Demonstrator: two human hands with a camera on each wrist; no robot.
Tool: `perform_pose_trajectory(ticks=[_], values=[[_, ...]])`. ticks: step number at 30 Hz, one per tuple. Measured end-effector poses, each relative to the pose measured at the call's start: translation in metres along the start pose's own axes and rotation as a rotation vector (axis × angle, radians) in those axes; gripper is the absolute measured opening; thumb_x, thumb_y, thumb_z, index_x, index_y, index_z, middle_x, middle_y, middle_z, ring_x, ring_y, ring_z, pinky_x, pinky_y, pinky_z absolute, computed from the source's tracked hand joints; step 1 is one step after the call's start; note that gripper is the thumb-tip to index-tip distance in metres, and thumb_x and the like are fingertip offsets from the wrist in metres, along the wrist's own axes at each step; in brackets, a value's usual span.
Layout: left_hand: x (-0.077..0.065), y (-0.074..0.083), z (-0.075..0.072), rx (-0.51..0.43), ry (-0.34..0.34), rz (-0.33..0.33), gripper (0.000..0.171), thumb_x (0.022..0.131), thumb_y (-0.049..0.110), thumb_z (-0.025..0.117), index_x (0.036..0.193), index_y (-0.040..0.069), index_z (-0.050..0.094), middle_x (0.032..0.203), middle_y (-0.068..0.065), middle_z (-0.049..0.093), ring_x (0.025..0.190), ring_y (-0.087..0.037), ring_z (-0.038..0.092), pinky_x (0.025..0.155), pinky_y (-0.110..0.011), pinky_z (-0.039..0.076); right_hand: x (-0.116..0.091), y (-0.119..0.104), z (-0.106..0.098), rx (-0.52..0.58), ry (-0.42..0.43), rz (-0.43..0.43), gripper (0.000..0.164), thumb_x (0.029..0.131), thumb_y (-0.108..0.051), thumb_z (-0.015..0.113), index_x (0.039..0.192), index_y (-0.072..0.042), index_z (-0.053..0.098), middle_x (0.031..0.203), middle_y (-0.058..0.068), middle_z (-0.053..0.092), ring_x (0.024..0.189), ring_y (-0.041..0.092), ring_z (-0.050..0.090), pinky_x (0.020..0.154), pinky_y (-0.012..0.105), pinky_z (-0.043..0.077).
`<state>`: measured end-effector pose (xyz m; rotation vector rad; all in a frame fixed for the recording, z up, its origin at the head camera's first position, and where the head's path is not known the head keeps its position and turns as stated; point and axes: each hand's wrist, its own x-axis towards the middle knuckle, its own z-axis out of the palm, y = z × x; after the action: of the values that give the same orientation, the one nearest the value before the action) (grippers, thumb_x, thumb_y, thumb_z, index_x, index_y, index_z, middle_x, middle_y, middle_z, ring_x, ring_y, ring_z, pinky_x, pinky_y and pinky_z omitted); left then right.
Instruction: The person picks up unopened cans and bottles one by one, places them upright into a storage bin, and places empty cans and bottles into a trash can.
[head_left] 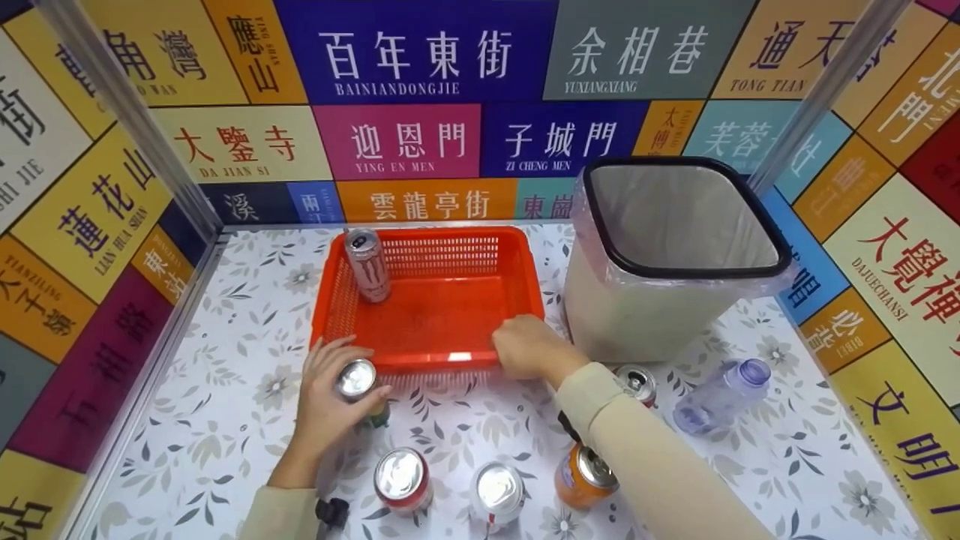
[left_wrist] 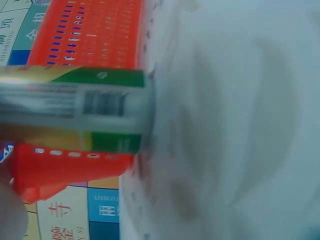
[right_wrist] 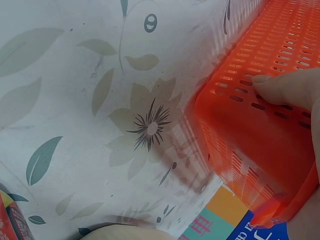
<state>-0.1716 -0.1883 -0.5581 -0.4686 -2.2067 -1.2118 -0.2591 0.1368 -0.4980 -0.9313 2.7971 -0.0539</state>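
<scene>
My left hand (head_left: 315, 401) holds a green and yellow drink can (left_wrist: 112, 107) upright, just in front of the near left corner of a red plastic basket (head_left: 442, 311). In the head view only the silver top and a green lower part of that can show. With its thumb on the perforated side, my right hand (head_left: 531, 349) grips the near right corner of the basket, as the right wrist view shows. Inside the basket, at the left, a tall pale pink can (head_left: 369, 270) stands, leaning slightly.
A red can (head_left: 403, 480), a whitish can (head_left: 497, 495) and an orange can (head_left: 583, 480) stand nearest me. Another can (head_left: 637, 384) is partly behind the right sleeve. A purple-tinted bottle (head_left: 720, 397) lies tilted at right. A lined bin (head_left: 637, 315) stands beside the basket.
</scene>
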Motion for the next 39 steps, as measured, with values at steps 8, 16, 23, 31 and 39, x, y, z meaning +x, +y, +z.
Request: perform_pose_trajectory(ticks=[8, 16, 23, 31, 39], values=[[-0.002, -0.001, 0.014, 0.002, 0.113, -0.001, 0.047, 0.067, 0.016, 0.102, 0.106, 0.008, 0.076, 0.110, -0.005, 0.078, 0.111, -0.030, 0.069, 0.125, -0.060, 0.021, 0.000, 0.001, 0.002, -0.037, 0.020, -0.021, 0.004, 0.080, -0.007, 0.074, 0.080, -0.008, 0.070, 0.075, 0.006, 0.064, 0.074, 0.029, 0.059, 0.079, 0.044, 0.054], [-0.002, 0.021, 0.010, -0.126, 0.142, -0.050, 0.039, 0.066, -0.015, 0.087, 0.101, -0.002, 0.075, 0.108, -0.017, 0.079, 0.113, -0.036, 0.069, 0.123, -0.064, 0.022, 0.000, -0.001, 0.000, -0.013, 0.011, -0.009, 0.008, 0.080, -0.007, 0.077, 0.080, -0.010, 0.069, 0.077, 0.005, 0.064, 0.074, 0.027, 0.059, 0.078, 0.042, 0.054], [-0.015, 0.026, 0.006, -0.194, 0.130, -0.144, 0.042, 0.068, -0.022, 0.082, 0.102, 0.003, 0.076, 0.117, -0.018, 0.077, 0.136, -0.038, 0.059, 0.128, -0.058, 0.020, 0.001, 0.000, 0.001, -0.010, 0.009, 0.011, 0.011, 0.080, -0.007, 0.078, 0.080, -0.011, 0.068, 0.079, 0.005, 0.065, 0.076, 0.027, 0.059, 0.080, 0.042, 0.054], [-0.025, 0.021, 0.001, -0.344, 0.129, -0.231, 0.044, 0.070, -0.025, 0.078, 0.100, 0.008, 0.075, 0.105, -0.014, 0.080, 0.122, -0.024, 0.070, 0.128, -0.042, 0.029, 0.000, 0.000, 0.001, -0.001, 0.012, 0.012, 0.012, 0.079, -0.007, 0.079, 0.082, -0.012, 0.068, 0.080, 0.004, 0.065, 0.078, 0.027, 0.059, 0.082, 0.042, 0.053], [-0.022, 0.033, -0.012, -0.369, 0.161, -0.192, 0.040, 0.069, -0.026, 0.078, 0.100, -0.002, 0.071, 0.097, -0.018, 0.077, 0.098, -0.018, 0.074, 0.099, -0.026, 0.052, -0.002, 0.000, 0.000, -0.024, 0.050, -0.038, 0.002, 0.078, -0.006, 0.071, 0.077, -0.006, 0.069, 0.075, 0.008, 0.065, 0.072, 0.031, 0.059, 0.076, 0.046, 0.055]])
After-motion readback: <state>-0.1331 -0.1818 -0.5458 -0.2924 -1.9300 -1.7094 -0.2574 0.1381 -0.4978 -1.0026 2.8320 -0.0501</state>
